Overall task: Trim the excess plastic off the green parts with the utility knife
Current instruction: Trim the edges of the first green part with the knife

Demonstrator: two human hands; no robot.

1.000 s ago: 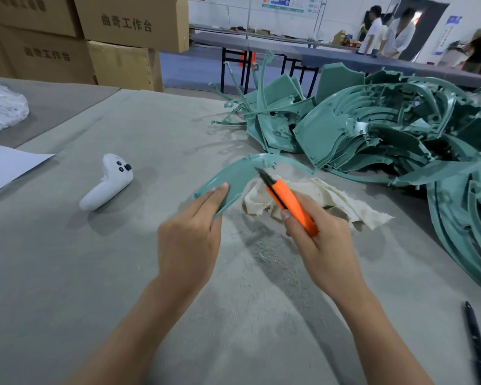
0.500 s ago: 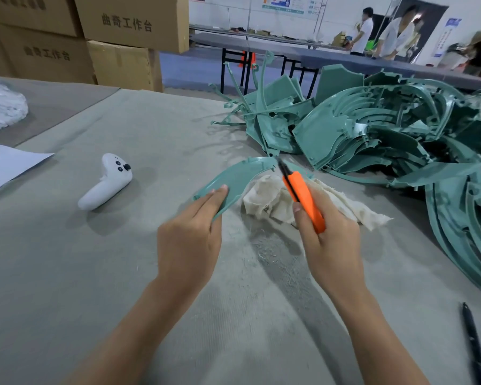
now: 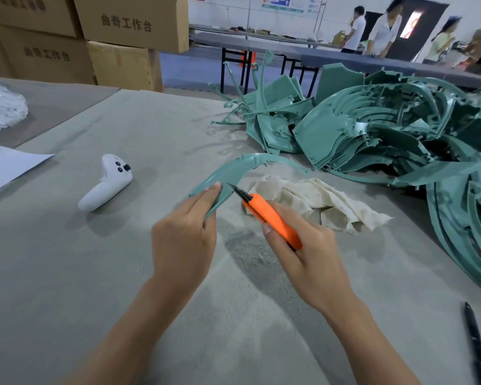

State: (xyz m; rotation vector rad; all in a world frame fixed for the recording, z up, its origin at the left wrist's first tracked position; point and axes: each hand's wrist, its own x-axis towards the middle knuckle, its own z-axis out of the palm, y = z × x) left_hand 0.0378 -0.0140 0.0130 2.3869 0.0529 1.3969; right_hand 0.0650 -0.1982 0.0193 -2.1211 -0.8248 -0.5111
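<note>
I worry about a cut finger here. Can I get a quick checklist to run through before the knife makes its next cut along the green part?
1. Part held firmly: the left hand grips the near end of the green part. Ok.
2. Knife grip: the right hand wraps round the knife. Ok.
3. Blade out: the blade sticks out past the orange handle. Ok.
4. Fingers away from the blade: a left fingertip lies close beside the blade's tip. Not ok.
5. Blade set on the part's edge: the tip is near the inner edge, but contact is unclear. Cannot tell.
</note>
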